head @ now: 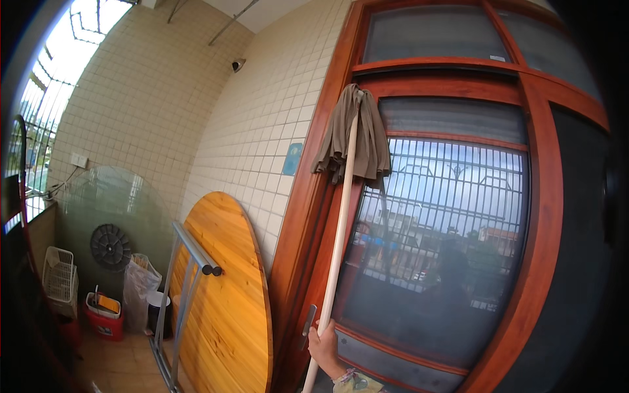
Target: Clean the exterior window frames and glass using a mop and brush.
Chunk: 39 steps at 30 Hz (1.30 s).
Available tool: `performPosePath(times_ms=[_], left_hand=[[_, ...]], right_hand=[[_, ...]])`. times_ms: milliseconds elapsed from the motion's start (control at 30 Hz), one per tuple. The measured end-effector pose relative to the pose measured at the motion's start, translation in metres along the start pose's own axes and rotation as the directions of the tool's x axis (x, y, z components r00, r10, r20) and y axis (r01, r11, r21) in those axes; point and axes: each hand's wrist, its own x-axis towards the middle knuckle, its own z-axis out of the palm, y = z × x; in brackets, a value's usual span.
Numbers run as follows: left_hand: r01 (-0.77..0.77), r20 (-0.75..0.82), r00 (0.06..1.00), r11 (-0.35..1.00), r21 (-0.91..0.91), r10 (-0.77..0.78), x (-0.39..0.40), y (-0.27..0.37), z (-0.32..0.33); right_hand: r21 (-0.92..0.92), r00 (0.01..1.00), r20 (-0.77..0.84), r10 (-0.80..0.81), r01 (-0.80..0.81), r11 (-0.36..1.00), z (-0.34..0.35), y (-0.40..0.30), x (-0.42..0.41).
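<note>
My right hand (324,345) is closed around the lower part of a mop's pale pole (342,221), with a patterned sleeve at the wrist. The pole rises steeply, leaning slightly right. At its top, the mop head of brown-grey cloth strips (366,132) hangs down at the upper left of a reddish-brown framed glass door (452,88). Whether the strips touch the frame cannot be told. A metal door handle (308,320) is just left of my right hand. The pole's bottom end is cut off by the picture's edge. My left hand is out of view.
A round wooden tabletop (226,294) and folding metal legs (184,275) lean by the tiled wall (245,147). Behind stand a round glass sheet (113,196), a red bucket (105,326), white baskets (60,280) and a plastic bag (140,290). A camera (238,65) is mounted high up.
</note>
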Motion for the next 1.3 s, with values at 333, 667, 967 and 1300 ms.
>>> performPosePath(times_ms=[333, 667, 967, 1300], left_hand=[[0.046, 0.133, 0.991, 0.985, -0.166, -0.024, 0.017, 0.058, -0.007], [0.28, 0.409, 0.888, 0.953, -0.121, -0.209, 0.018, 0.099, -0.026], [0.272, 0.522, 0.839, 0.949, -0.158, -0.153, 0.043, 0.086, -0.022], [0.333, 0.593, 0.773, 0.94, -0.076, -0.226, 0.065, 0.087, -0.034]], right_hand=[[-0.227, 0.988, -0.069, -0.138, 0.12, 0.967, -0.014, -0.053, 0.087], [-0.153, 0.997, -0.011, -0.072, 0.069, 0.986, -0.016, -0.056, 0.064], [-0.314, 0.981, -0.031, -0.19, 0.171, 0.934, -0.023, -0.048, 0.062], [-0.364, 0.976, -0.052, -0.211, 0.179, 0.914, -0.011, -0.05, 0.105]])
